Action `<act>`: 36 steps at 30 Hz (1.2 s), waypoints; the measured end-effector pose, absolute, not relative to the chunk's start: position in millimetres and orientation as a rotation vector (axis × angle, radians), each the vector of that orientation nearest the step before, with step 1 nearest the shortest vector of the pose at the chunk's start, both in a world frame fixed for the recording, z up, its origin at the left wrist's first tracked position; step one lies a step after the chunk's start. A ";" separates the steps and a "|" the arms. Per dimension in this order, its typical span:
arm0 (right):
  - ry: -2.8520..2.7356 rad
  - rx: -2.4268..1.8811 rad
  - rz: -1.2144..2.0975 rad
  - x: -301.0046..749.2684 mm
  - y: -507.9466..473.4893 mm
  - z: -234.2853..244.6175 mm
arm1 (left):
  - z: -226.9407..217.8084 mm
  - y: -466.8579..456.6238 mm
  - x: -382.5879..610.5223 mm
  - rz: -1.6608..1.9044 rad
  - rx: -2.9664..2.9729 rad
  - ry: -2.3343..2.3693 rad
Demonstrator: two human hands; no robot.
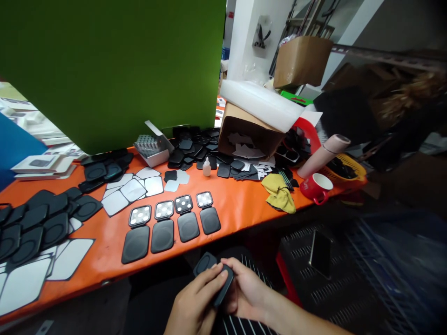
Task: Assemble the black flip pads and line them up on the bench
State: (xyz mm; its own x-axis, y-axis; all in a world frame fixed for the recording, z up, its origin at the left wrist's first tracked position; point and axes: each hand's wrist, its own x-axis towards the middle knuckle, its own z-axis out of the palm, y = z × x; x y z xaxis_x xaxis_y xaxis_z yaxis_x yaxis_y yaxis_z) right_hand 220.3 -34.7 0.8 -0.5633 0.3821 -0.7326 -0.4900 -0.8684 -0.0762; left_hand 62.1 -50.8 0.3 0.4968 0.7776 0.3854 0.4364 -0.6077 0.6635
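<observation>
Over my lap, below the table's front edge, my left hand and my right hand grip a black folding charging pad between them. Its squarish halves are angled to each other, and one shows a round ring. Fingers cover much of the rest. In front of my hands, several similar pads lie unfolded in a row on the table. Their upper halves show round white dots, some on a pale face and some on black.
The orange table carries heaps of black pads, white sheets, a small dropper bottle, a cardboard box, a yellow cloth, a red mug and a pink tumbler. A phone lies on a black surface at right.
</observation>
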 end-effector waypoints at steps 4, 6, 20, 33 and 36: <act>0.209 -1.062 2.354 219.8 -35.4 -3.0 | -2.4 -48.6 66.4 0.941 2.229 0.985; 0.230 -1.036 2.344 220.8 -37.0 -6.0 | -5.5 -48.3 68.1 0.946 2.184 0.993; -0.199 -1.241 1.741 271.3 -10.8 -43.4 | -8.1 -13.9 76.2 1.017 0.654 1.348; -0.731 -1.572 1.462 286.6 9.2 -77.3 | -4.6 -2.1 88.6 1.041 0.563 1.227; -0.900 -1.643 1.484 287.3 -5.7 -66.1 | -9.5 -0.3 94.2 1.028 0.670 1.310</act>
